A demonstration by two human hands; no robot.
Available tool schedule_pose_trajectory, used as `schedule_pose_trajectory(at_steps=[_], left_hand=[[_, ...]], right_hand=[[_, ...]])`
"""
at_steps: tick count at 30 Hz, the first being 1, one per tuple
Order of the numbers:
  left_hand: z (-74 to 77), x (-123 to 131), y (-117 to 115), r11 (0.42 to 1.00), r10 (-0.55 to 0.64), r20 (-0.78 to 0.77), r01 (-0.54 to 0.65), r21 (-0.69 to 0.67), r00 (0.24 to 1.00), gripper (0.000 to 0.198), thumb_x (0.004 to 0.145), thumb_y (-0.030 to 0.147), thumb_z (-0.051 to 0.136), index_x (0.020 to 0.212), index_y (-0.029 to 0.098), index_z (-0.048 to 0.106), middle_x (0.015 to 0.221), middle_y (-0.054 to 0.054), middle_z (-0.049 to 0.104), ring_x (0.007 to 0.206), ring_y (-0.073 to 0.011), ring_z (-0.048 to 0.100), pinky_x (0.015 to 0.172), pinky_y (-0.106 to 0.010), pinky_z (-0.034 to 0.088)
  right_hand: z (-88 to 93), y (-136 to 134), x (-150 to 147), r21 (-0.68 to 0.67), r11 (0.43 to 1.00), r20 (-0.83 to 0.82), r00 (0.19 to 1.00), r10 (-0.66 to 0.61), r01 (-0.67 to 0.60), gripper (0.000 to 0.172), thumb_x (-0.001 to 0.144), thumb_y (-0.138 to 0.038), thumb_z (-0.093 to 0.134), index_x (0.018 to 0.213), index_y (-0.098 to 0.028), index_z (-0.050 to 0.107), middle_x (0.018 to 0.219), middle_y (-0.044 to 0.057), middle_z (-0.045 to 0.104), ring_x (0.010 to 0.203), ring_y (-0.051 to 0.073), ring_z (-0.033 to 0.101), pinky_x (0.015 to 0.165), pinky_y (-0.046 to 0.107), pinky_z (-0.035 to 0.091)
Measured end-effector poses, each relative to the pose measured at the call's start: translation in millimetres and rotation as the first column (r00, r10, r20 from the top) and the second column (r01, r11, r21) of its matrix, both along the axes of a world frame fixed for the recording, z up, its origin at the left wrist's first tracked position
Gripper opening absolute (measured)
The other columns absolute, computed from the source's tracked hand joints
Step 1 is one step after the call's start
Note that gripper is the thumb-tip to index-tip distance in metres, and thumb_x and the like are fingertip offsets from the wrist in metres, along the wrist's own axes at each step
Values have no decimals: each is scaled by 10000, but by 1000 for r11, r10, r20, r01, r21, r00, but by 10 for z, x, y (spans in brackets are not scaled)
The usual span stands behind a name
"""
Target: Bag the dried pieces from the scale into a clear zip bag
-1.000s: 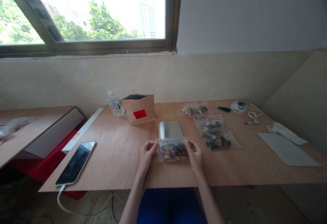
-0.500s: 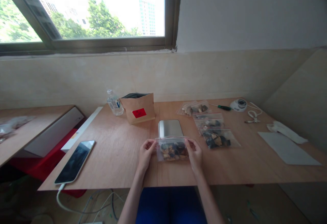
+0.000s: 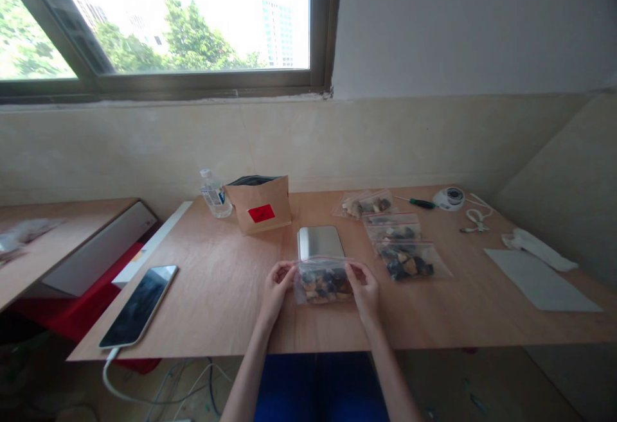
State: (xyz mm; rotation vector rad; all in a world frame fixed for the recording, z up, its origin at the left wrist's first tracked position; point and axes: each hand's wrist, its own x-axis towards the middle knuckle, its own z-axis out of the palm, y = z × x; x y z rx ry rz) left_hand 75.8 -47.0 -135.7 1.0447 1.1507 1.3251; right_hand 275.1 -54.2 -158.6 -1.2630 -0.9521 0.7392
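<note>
Flat brown wooden table (image 3: 222, 287), brown-framed window (image 3: 193, 30) upper left; lower centre, left hand (image 3: 278, 288) and right hand (image 3: 365, 288) pinch 1 clear plastic bag (image 3: 322, 286).

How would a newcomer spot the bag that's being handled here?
Below the window is a wooden table; at its near side, find the left hand and right hand. Between them, in front of a flat silver object, is a clear bag of dark and tan pieces. Unlike the bags lying to its right, it is held at both sides.

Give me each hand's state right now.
Left hand: closed, holding the left side of the plastic bag.
Right hand: closed, holding the same plastic bag's right side.
</note>
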Motion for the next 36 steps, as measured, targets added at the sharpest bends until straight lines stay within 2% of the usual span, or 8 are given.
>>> schedule_pose_trajectory(at_steps=[5,11,16,22,26,31,36], left_hand=[[-8,7,-4,999,-29,-11,30,24,1000,232,686,370,686,752,152,648,774,-36,679,737,-156,610,675,-225,453],[-31,2,-14,999,28,-36,-27,34,999,222,666,357,699,742,155,648,728,-25,660,701,-152,605,648,-229,457],[-62,-18,-19,998,33,-73,-30,49,997,200,676,344,693,741,160,648,719,-18,657,698,-146,602,652,-224,448],[-1,-9,-44,996,45,-126,-36,76,991,207,696,359,675,728,158,635,685,-11,616,671,-139,572,618,-211,439],[38,16,-45,998,0,-68,4,69,998,224,694,373,676,745,160,627,700,-4,617,694,-140,579,639,-213,448],[-12,9,-32,995,-88,-63,90,33,994,246,702,365,676,809,143,670,778,-45,672,732,-162,607,652,-231,460],[-27,-6,-40,995,-93,-76,96,35,993,234,709,352,675,811,142,683,800,-56,689,766,-174,622,673,-239,471]], right_hand=[[15,-9,-9,4,1000,-12,1000,-1,1,294,714,-443,641,812,-166,651,818,67,680,761,201,618,694,311,491],[27,-20,4,10,1000,-34,999,13,-12,270,724,-418,637,819,-165,639,815,62,668,763,195,610,708,316,488],[0,-25,27,4,1000,-37,999,22,-22,262,719,-417,641,812,-171,634,807,50,657,740,183,595,695,305,479],[-1,-43,45,-8,999,-5,999,45,-45,250,742,-409,627,821,-172,631,793,37,641,723,170,579,669,278,465],[12,-43,30,7,996,-69,993,93,-93,251,738,-410,637,820,-173,621,787,32,646,739,173,590,695,280,468],[31,-38,4,-13,988,-90,984,151,-153,274,717,-409,659,867,-181,637,817,33,674,770,183,614,712,289,477],[46,-38,-19,-34,984,-66,982,175,-177,254,718,-405,656,822,-173,662,824,48,685,804,198,630,757,318,486]])
